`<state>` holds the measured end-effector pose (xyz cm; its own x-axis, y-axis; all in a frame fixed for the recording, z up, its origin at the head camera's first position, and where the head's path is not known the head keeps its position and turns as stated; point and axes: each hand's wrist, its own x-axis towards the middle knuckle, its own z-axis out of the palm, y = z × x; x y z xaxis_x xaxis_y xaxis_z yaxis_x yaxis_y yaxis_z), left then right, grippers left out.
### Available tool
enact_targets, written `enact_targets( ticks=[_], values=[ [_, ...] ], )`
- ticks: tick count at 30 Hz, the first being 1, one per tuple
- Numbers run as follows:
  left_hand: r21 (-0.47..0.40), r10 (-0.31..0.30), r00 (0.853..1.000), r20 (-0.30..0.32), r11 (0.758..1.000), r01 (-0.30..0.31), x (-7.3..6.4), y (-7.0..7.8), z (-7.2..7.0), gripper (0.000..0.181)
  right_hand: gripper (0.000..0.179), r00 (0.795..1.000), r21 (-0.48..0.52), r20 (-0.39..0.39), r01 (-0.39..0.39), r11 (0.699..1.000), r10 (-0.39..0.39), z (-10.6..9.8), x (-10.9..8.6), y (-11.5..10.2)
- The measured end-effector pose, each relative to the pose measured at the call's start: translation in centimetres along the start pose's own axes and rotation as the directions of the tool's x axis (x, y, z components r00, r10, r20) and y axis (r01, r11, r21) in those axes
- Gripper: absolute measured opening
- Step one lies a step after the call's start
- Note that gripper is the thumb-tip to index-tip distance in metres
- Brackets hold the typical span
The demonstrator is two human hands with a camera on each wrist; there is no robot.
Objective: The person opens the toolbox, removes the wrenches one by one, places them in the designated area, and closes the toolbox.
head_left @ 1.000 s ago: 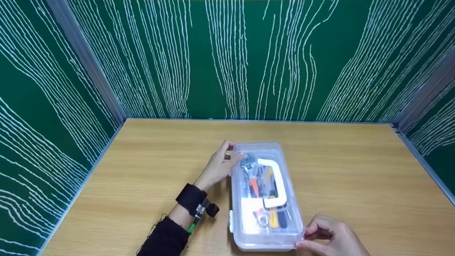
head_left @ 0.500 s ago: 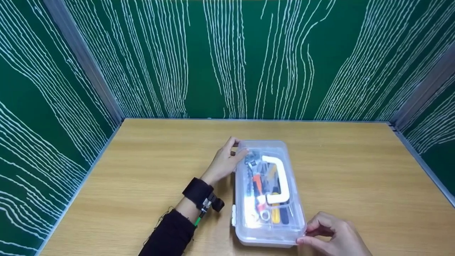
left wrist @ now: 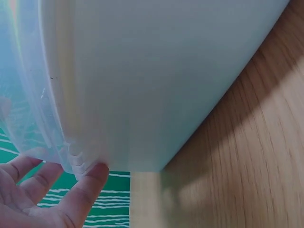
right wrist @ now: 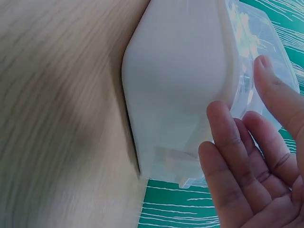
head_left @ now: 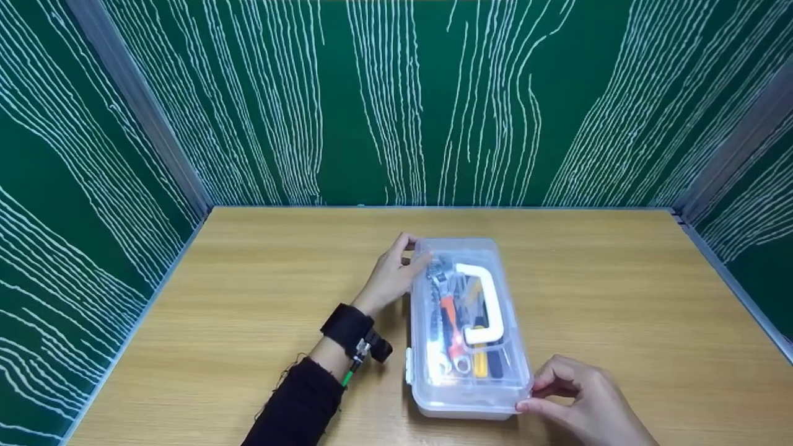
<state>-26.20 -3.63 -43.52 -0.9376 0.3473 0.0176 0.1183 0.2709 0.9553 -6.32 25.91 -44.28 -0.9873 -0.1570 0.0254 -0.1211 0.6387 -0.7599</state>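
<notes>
A clear-lidded toolbox with a white carry handle lies lengthwise on the wooden table, lid down. Through the lid show an adjustable wrench with an orange grip, a yellow-handled tool and other tools. My left hand grips the box's far left corner, thumb over the lid; the left wrist view shows its fingers at the rim. At the near right corner, my right hand pinches the lid edge between thumb and fingers. In the right wrist view the box's pale wall stands beside that hand.
The table is enclosed by green panels with wavy white lines, joined by grey posts. A black wrist strap with a small camera and green cable sits on my left wrist. A white clip juts from the box's left side.
The toolbox has slid slightly away from me and a little to the right, with both hands moving along on it. Glare on the lid has lessened, so the wrench shows more clearly.
</notes>
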Motion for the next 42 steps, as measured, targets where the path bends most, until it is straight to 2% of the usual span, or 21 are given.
enact_targets(
  ticks=[3, 5, 7, 10, 12, 15, 17, 19, 21, 24, 28, 31, 36, 38, 39, 42],
  values=[
    [0.011, -0.035, 0.999, -0.012, 0.999, 0.035, -0.2, 0.1, 0.0, 0.032, 0.035, 0.992, -0.024, 0.089, -0.082, 0.996, 0.084, -0.6, 0.6, 0.2],
    [0.041, -0.045, 0.999, -0.024, 0.998, 0.046, -0.4, 0.3, 0.1, 0.036, 0.037, 0.987, -0.004, 0.131, -0.091, 0.996, 0.090, -1.1, 1.1, 0.5],
    [0.086, -0.041, 0.998, -0.045, 0.995, 0.045, -0.6, 0.6, 0.2, 0.043, 0.034, 0.988, 0.038, 0.144, -0.052, 0.998, 0.046, -1.7, 1.5, 1.0],
    [0.162, 0.000, 0.997, -0.078, 0.987, 0.013, -1.0, 0.9, 0.1, 0.052, 0.023, 0.992, 0.089, 0.107, 0.060, 0.994, -0.070, -2.3, 2.3, 2.2],
    [0.211, 0.034, 0.995, -0.089, 0.977, -0.015, -1.5, 1.0, -0.1, 0.057, 0.019, 0.993, 0.096, 0.087, 0.070, 0.993, -0.079, -2.8, 2.9, 2.8],
    [0.282, 0.083, 0.993, -0.090, 0.958, -0.054, -2.8, 1.3, -0.2, 0.061, 0.029, 0.996, 0.128, 0.083, -0.034, 0.991, 0.023, -3.2, 4.3, 3.3],
    [0.321, 0.113, 0.990, -0.081, 0.944, -0.082, -3.9, 1.7, -0.2, 0.064, 0.042, 0.990, 0.161, 0.098, -0.117, 0.980, 0.102, -3.4, 5.3, 3.4],
    [0.355, 0.142, 0.988, -0.068, 0.929, -0.109, -5.2, 2.2, 0.0, 0.067, 0.050, 0.984, 0.199, 0.111, -0.160, 0.967, 0.140, -3.3, 6.3, 3.7],
    [0.385, 0.184, 0.982, -0.049, 0.910, -0.151, -6.6, 2.6, 0.4, 0.068, 0.055, 0.983, 0.234, 0.121, -0.165, 0.958, 0.139, -3.1, 7.4, 3.9],
    [0.455, 0.274, 0.962, -0.019, 0.859, -0.235, -8.5, 3.0, 1.1, 0.067, 0.057, 0.984, 0.290, 0.127, -0.154, 0.945, 0.122, -2.6, 8.8, 4.2],
    [0.541, 0.395, 0.919, 0.014, 0.770, -0.339, -10.7, 3.4, 2.1, 0.061, 0.059, 0.986, 0.327, 0.132, -0.140, 0.935, 0.101, -1.9, 10.5, 4.3],
    [0.592, 0.458, 0.887, 0.055, 0.700, -0.399, -12.0, 3.7, 2.7, 0.061, 0.062, 0.983, 0.322, 0.156, -0.145, 0.936, 0.099, -1.6, 11.4, 4.2],
    [0.676, 0.557, 0.816, 0.157, 0.542, -0.499, -13.6, 3.8, 3.7, 0.063, 0.067, 0.973, 0.296, 0.204, -0.168, 0.940, 0.110, -1.4, 12.2, 3.9],
    [0.694, 0.578, 0.792, 0.198, 0.488, -0.530, -14.0, 3.6, 4.2, 0.062, 0.067, 0.972, 0.294, 0.209, -0.171, 0.940, 0.111, -1.4, 12.3, 3.8],
    [0.696, 0.578, 0.786, 0.218, 0.473, -0.541, -14.2, 3.5, 4.4, 0.062, 0.067, 0.972, 0.294, 0.213, -0.164, 0.942, 0.102, -1.4, 12.3, 3.8],
    [0.693, 0.555, 0.783, 0.280, 0.448, -0.565, -14.6, 3.2, 5.2, 0.062, 0.065, 0.971, 0.308, 0.218, -0.166, 0.937, 0.101, -1.4, 12.3, 3.9]
  ],
)
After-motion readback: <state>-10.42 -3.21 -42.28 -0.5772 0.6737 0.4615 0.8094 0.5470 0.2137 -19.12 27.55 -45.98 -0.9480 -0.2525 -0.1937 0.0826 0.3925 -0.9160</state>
